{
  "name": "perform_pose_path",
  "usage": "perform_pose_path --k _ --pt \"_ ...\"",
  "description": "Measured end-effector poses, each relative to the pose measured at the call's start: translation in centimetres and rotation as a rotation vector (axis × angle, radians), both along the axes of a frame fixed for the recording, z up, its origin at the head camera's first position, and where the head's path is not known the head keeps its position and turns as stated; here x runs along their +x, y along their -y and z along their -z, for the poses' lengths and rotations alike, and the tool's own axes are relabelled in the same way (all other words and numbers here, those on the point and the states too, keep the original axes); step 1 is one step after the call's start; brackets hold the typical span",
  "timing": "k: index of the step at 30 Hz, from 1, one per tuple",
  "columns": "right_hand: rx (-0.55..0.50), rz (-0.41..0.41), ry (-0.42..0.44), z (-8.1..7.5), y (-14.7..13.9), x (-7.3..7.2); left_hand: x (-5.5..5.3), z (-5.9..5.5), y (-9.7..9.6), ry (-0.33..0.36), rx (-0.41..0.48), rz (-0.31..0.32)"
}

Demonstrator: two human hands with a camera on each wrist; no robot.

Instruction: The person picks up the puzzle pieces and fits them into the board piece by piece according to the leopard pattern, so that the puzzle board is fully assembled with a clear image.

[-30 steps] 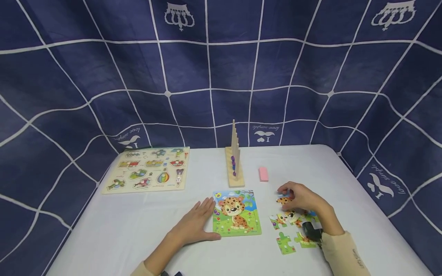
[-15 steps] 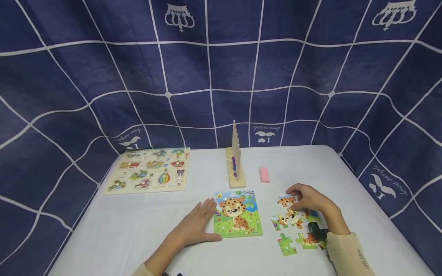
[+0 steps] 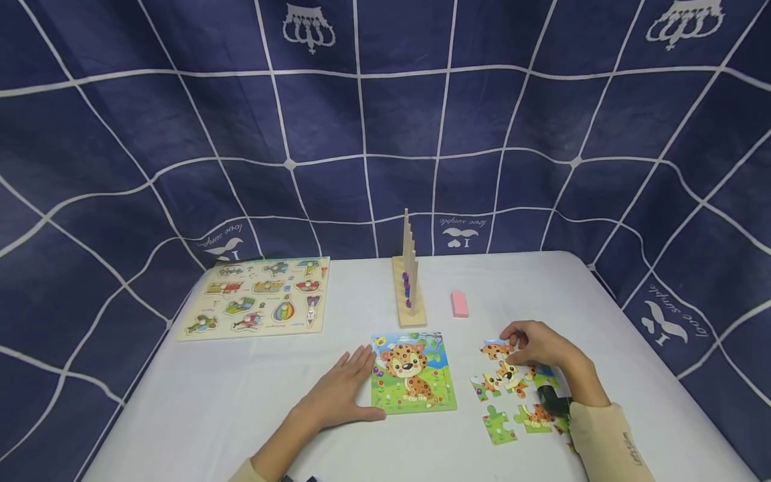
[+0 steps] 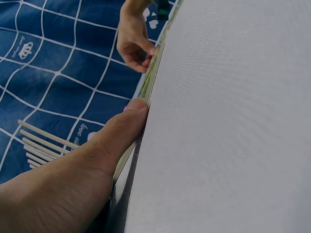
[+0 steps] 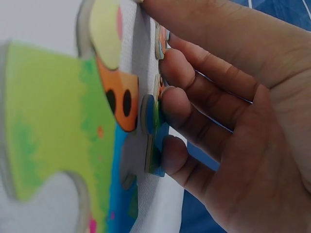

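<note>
My left hand (image 3: 342, 393) lies flat on the white table, its fingertips and thumb at the left edge of a square leopard picture board (image 3: 412, 378). In the left wrist view its thumb (image 4: 121, 128) rests along the board's edge. My right hand (image 3: 541, 347) is over loose leopard jigsaw pieces right of the board, fingers loosely bent, thumb apart from the index finger. Its fingertips (image 5: 177, 104) touch or nearly touch pieces lying beyond. A green corner piece (image 3: 498, 427) and a leopard-face piece (image 3: 512, 378) lie near it. The hand and wrist camera hide some pieces.
A wooden peg stand (image 3: 409, 294) with purple and blue beads rises behind the board. Right of it lies a pink block (image 3: 460, 304). At the back left lies a wooden vehicle puzzle board (image 3: 255, 298). A dark blue checked cloth (image 3: 385, 120) hangs around the table.
My right hand has shifted right, away from the upper-left jigsaw piece, which shows more now. In the last half second it has stayed about still. The left hand has not moved.
</note>
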State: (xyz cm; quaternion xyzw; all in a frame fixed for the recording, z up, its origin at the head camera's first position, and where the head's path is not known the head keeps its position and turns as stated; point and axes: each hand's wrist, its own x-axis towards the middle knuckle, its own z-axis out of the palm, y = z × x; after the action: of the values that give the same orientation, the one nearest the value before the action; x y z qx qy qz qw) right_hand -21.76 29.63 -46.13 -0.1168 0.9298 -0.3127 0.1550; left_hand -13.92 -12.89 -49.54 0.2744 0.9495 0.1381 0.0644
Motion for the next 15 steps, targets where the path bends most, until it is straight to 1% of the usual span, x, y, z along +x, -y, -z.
perform_pose_path --k 7,15 --pt "0.004 0.005 -0.008 -0.11 0.09 -0.02 -0.05 -0.07 0.00 -0.004 0.003 0.001" --pt "0.004 0.008 -0.035 0.38 -0.07 -0.11 -0.02 0.04 -0.02 0.007 0.001 -0.004"
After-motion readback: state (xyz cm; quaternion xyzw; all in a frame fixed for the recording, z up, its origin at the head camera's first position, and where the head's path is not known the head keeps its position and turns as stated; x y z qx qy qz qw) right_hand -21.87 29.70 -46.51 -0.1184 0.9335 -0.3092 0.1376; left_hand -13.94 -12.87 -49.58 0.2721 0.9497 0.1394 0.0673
